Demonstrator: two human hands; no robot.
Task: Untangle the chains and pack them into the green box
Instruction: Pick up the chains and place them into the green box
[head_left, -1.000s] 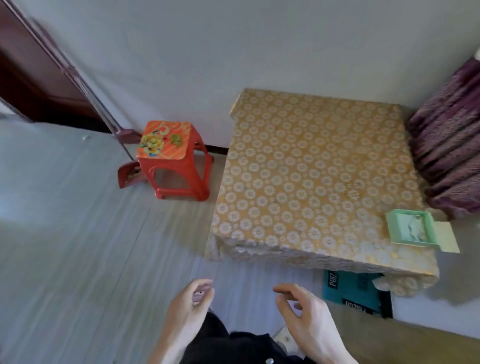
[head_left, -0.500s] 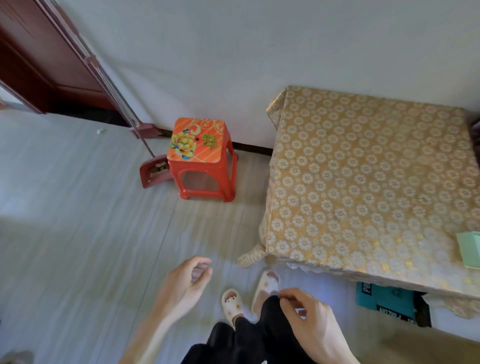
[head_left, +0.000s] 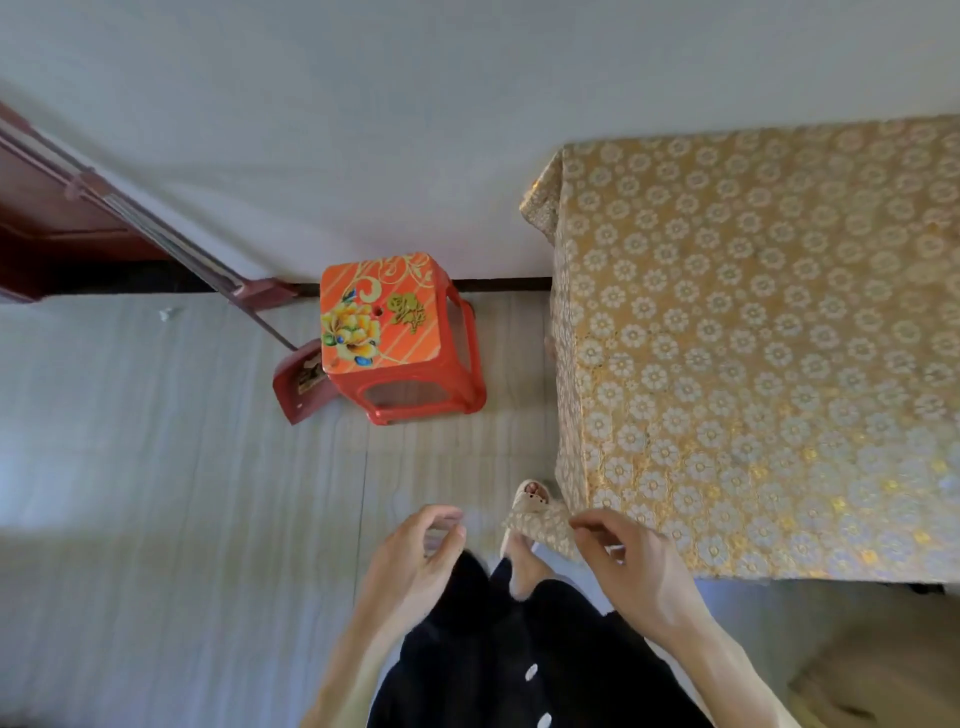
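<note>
Head view: left hand (head_left: 415, 561) with fingers loosely curled, nothing visible in it. Right hand (head_left: 639, 577) has its fingertips at the hanging corner (head_left: 545, 525) of the cloth-covered desk (head_left: 753, 338); whether it grips cannot be told. Red stool (head_left: 395, 332) stands beyond the left hand. Chains and green box cannot be located.

Wearing a black garment (head_left: 483, 660) of soft, matte cloth, falling in dark folds down the front and parting in two at its far end. Fastening along one edge with small round white buttons (head_left: 531, 672), showing two of them one below the other against the dark cloth. Leaving the forearms (head_left: 353, 670) uncovered down to the left hand (head_left: 415, 551) and the right hand (head_left: 634, 566), and wearing on one foot a cream open-toed slipper (head_left: 529, 496) with a broad strap, baring the toes at its front.
</note>
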